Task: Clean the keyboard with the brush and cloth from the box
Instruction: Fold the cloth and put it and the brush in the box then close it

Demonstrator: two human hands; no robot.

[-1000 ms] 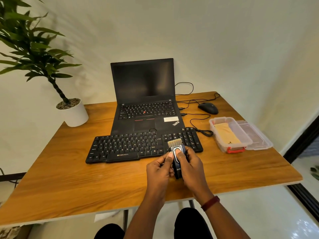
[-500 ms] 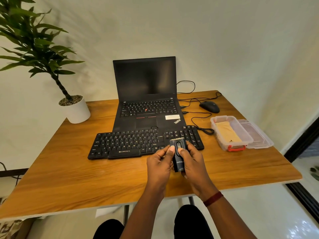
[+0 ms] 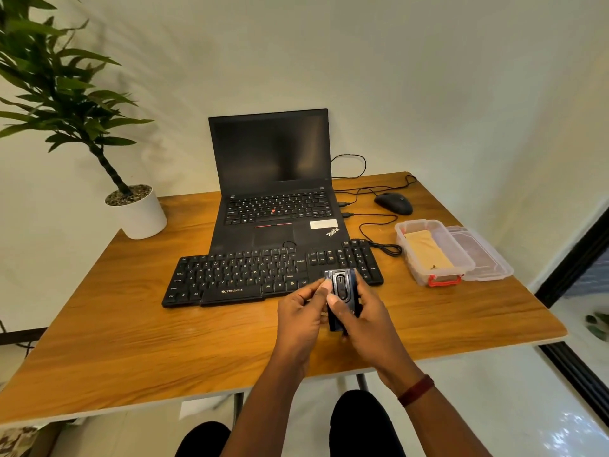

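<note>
Right hand [image 3: 369, 319] is wrapped round the dark brush [image 3: 341, 289], thumb lying on its face, while the left hand [image 3: 298, 311] pinches its left edge. From my seat I see the brush held upright over the table [image 3: 131, 341], just in front of the keyboard's [image 3: 244, 275] right end. Off to the right sits the clear box [image 3: 403, 240] with the tan cloth [image 3: 426, 250] inside, its lid [image 3: 486, 257] alongside.

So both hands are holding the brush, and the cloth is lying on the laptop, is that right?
Not quite. The head view shows the cloth lying inside the open box, not on the laptop. The left hand and right hand do hold the brush.
</note>
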